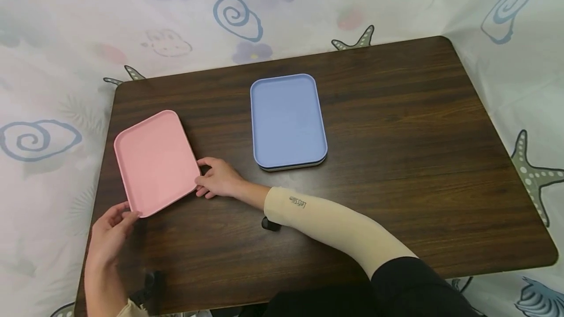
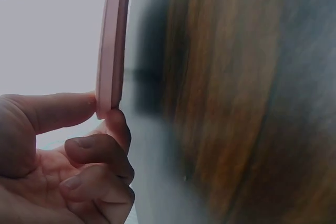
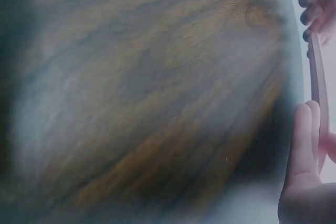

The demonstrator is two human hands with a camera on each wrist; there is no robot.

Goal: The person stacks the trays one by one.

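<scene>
Both hands hold a pink tray [image 1: 156, 160] over the left side of the table. My left hand [image 1: 110, 231] pinches its near left corner, thumb on top and fingers underneath, as the left wrist view shows with the tray edge [image 2: 110, 51] between thumb and forefinger. At the near right corner, my right hand [image 1: 220, 178] grips the rim, the thumb on the upper face. In the right wrist view the right hand's straight fingers [image 3: 302, 140] lie along the tray's underside [image 3: 318, 77]. A blue tray [image 1: 288, 119] lies apart, right of the pink one.
The blue tray tops a low stack, with a darker and a paler edge [image 1: 293, 166] below it. Everything stands on a dark wood-grain table [image 1: 410, 146]. A printed white cloth [image 1: 299, 9] hangs behind and beside the table.
</scene>
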